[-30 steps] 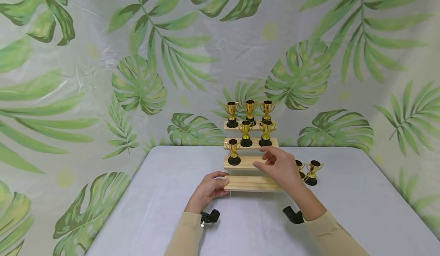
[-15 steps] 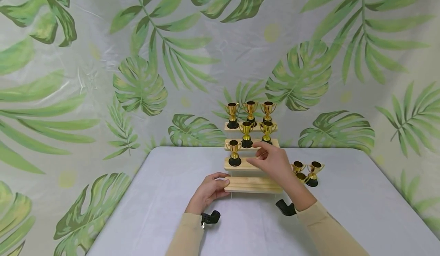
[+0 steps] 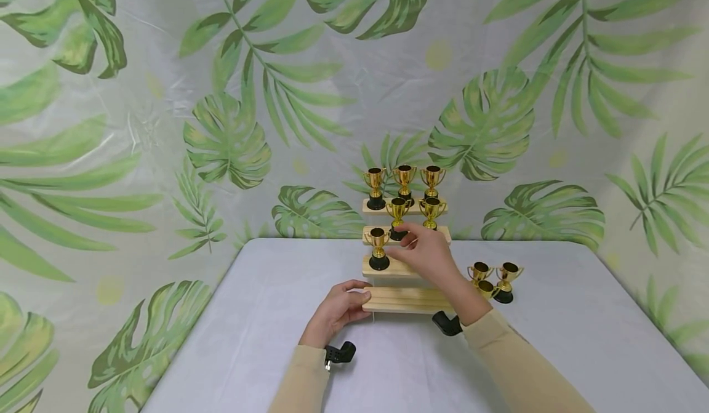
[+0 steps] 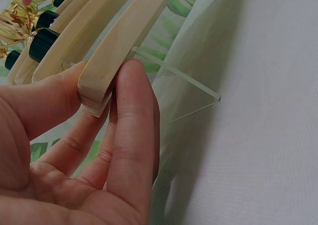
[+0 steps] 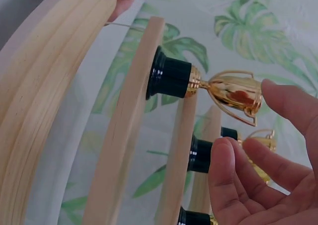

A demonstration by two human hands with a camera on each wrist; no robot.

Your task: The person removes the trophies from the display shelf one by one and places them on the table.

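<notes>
My left hand grips the left end of the lowest wooden shelf board of a tiered stand, thumb on top and fingers beneath. A gold trophy cup with a black base stands upright at the left end of the board above it. Beside this trophy is my right hand, its thumb and fingers loosely bent and apart, with nothing between them. In the right wrist view, a fingertip is close to the rim of the trophy's cup.
Two trophies stand on the second board from the top and three more on the top board. Three loose trophies are on the white-covered table at the stand's right. A leaf-print curtain hangs behind.
My right hand has moved left along the third board, up to the trophy at its left end. The left hand keeps its grip on the lowest board.
</notes>
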